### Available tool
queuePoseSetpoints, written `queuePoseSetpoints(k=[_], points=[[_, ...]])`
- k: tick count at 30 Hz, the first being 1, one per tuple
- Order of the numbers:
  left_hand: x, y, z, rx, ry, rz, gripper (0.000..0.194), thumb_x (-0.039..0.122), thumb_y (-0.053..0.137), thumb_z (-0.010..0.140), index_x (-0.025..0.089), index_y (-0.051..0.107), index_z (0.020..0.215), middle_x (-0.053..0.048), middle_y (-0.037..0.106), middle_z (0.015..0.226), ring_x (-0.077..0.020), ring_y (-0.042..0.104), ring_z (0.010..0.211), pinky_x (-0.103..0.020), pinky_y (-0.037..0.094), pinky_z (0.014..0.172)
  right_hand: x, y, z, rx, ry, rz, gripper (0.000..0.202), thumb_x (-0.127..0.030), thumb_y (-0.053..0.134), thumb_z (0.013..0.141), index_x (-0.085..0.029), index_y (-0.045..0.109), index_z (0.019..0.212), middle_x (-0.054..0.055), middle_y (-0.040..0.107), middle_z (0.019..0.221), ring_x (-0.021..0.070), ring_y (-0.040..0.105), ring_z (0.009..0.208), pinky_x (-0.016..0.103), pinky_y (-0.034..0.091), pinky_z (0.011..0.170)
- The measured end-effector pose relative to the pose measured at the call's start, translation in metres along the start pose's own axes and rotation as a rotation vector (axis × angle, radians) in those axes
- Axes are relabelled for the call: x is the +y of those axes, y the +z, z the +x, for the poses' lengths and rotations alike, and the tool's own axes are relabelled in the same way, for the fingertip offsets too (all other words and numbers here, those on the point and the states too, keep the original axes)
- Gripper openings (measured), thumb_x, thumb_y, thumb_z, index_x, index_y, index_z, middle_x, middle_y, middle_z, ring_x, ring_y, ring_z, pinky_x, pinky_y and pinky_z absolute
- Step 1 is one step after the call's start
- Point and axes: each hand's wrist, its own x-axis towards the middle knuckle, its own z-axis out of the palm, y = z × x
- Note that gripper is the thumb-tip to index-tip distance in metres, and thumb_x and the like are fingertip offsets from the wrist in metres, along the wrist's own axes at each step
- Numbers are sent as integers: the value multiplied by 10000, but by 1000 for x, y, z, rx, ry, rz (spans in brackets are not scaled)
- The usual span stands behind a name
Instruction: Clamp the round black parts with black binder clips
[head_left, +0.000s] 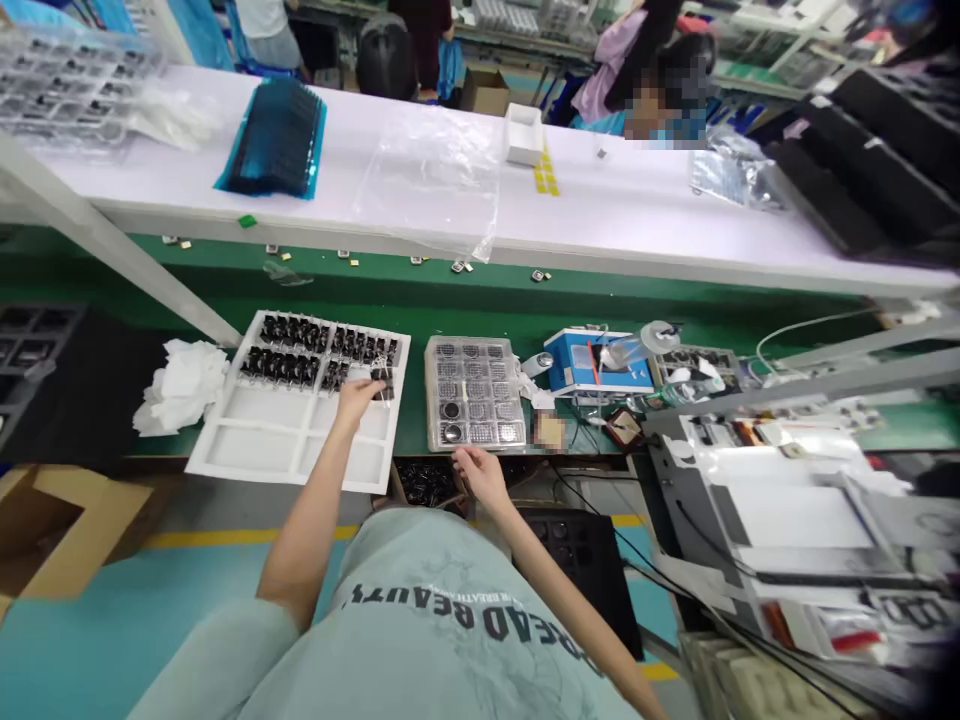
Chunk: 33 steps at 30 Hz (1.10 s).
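My left hand [356, 402] is over the right side of a white foam tray [259, 462]. Its fingertips pinch a small black part [383, 384] with thin light bits at its top. Rows of similar black parts [281, 350] fill the tray's back compartments, while the front ones show bare white bottoms. To the right lies a stack of clear plastic trays [471, 390] with small square pockets; two pockets at its front left hold round black pieces [451, 432]. Just off its front edge is my right hand [480, 474], fingers curled together; whatever they may hold is too small to make out.
Crumpled white paper [182, 388] lies left of the foam tray. A blue box-like fixture [600, 362] stands right of the clear trays, among cables. A white shelf [337, 215] crosses behind, bearing blue film-wrapped sheets [274, 140] and a plastic bag [431, 180]. Other people sit beyond.
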Motion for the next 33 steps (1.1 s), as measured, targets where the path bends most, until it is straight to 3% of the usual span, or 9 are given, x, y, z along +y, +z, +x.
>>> queuePoseSetpoints(k=[3, 6, 9, 16, 20, 24, 29, 33], points=[[17, 17, -53, -269, -45, -392, 275, 440, 780, 637, 179, 709, 689, -72, 721, 816, -231, 640, 844, -322, 447, 755, -31, 13, 9, -165, 47, 380, 589, -735, 533, 843, -217, 655, 1095, 104, 703, 1104, 232, 688, 926, 342, 583, 713], [29, 28, -88, -399, -83, -579, 241, 358, 820, 626, 168, 702, 716, -67, 722, 796, -204, 660, 807, -308, 483, 759, -52, 12, 17, -223, 75, 583, 526, -715, 614, 812, -214, 602, 973, 68, 697, 959, 188, 674, 773, 284, 546, 587], [37, 37, -100, -367, -122, -661, 270, 249, 815, 600, 171, 697, 829, -75, 741, 834, -220, 692, 859, -338, 522, 807, -58, -1, 19, -103, 67, 564, 500, -668, 711, 756, -222, 509, 857, -2, 645, 770, 130, 603, 606, 230, 463, 495], [59, 85, -111, -405, -167, -616, 337, 236, 802, 580, 169, 668, 883, -80, 740, 917, -237, 697, 868, -380, 567, 786, -53, -19, 3, -29, -59, 301, 507, -732, 502, 856, -229, 443, 882, -43, 599, 698, 97, 552, 516, 200, 371, 435], [69, 106, -116, -376, -125, -541, 447, 275, 886, 531, 167, 665, 905, -64, 729, 895, -212, 682, 779, -361, 559, 749, -49, -30, -6, 18, -158, 164, 411, -640, 463, 920, -231, 432, 895, -45, 603, 715, 100, 556, 542, 216, 426, 495], [69, 118, -118, -302, -121, -504, 496, 254, 907, 470, 162, 663, 892, -49, 723, 872, -190, 668, 739, -333, 544, 715, -45, -45, -14, -48, -236, 75, 302, -480, 599, 882, -221, 475, 976, -44, 623, 724, 114, 585, 587, 234, 480, 556], [68, 125, -122, -321, -216, -528, 432, 266, 879, 506, 168, 665, 868, -34, 721, 820, -181, 660, 692, -322, 531, 673, -41, -56, -31, -96, -124, 185, 353, -455, 640, 839, -214, 493, 1051, -53, 609, 683, 121, 612, 511, 226, 500, 482], [70, 124, -123, -274, -168, -612, 393, 266, 868, 540, 183, 678, 874, -32, 740, 883, -186, 682, 768, -334, 537, 754, -38, -58, -44, -160, -37, 426, 454, -435, 750, 745, -229, 532, 1086, -1, 655, 895, 171, 713, 792, 265, 591, 627]])
